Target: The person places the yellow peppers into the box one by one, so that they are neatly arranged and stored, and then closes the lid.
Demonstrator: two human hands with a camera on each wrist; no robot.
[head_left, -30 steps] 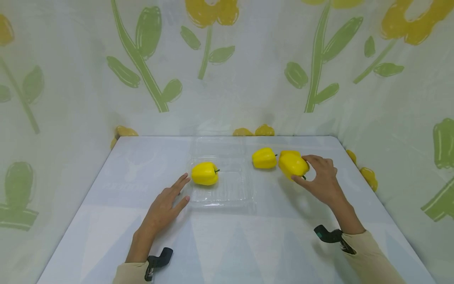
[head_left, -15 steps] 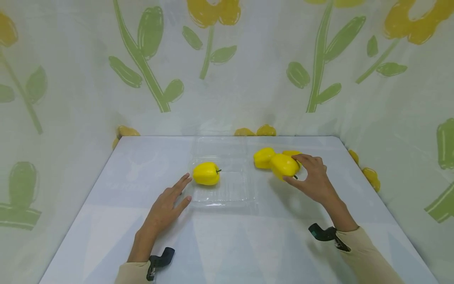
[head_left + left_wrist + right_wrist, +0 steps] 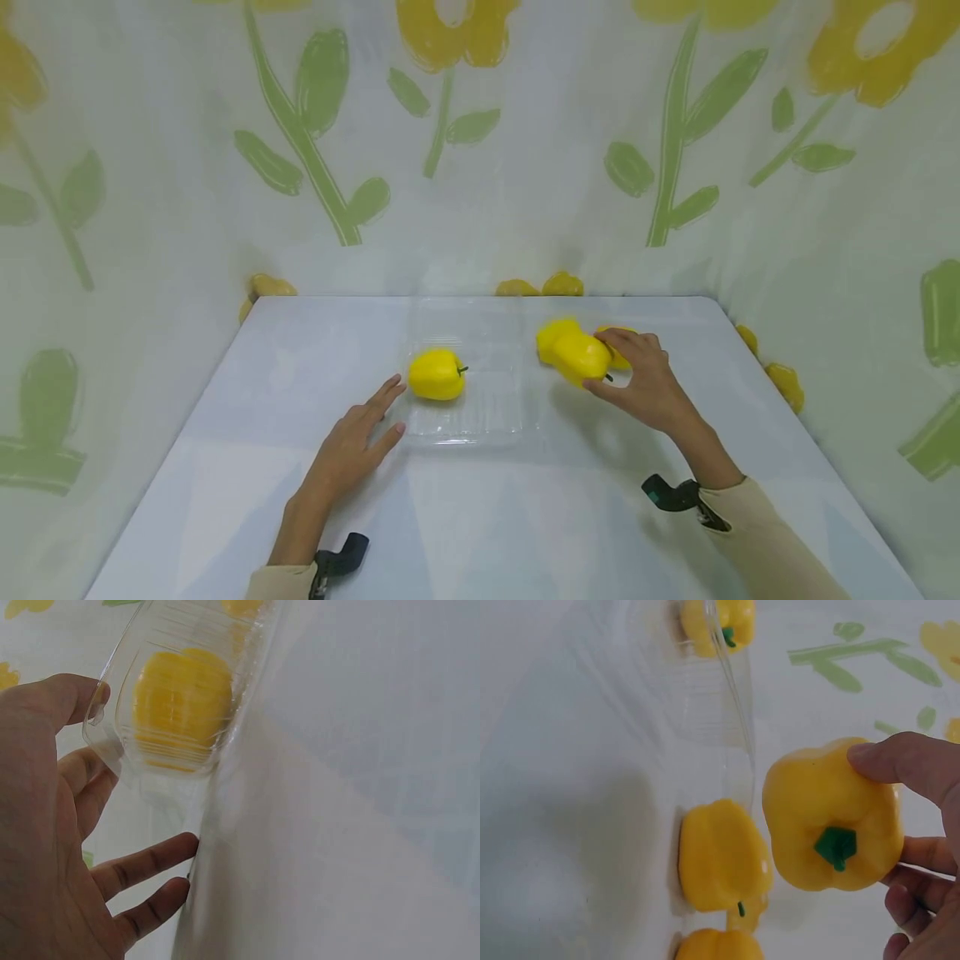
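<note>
1. The right hand (image 3: 645, 379) grips a glossy, lobed yellow pepper (image 3: 579, 358) with a green stem, thumb and fingers curled around it, lifted just off the table (image 3: 525, 500).
2. That held pepper sits just right of the tray (image 3: 465, 392), overlapping a second pepper (image 3: 550, 333) lying on the table behind it; a third (image 3: 716, 945) shows in the right wrist view.
3. The tray is clear, thin ribbed plastic, a shallow rectangle with rounded corners; a smooth yellow pepper (image 3: 437, 374) lies inside it.
4. The left hand (image 3: 352, 450) rests flat on the table, fingers straight and spread, fingertips (image 3: 396, 385) at the tray's near-left corner.
5. The table is pale, smooth and matte.
</note>
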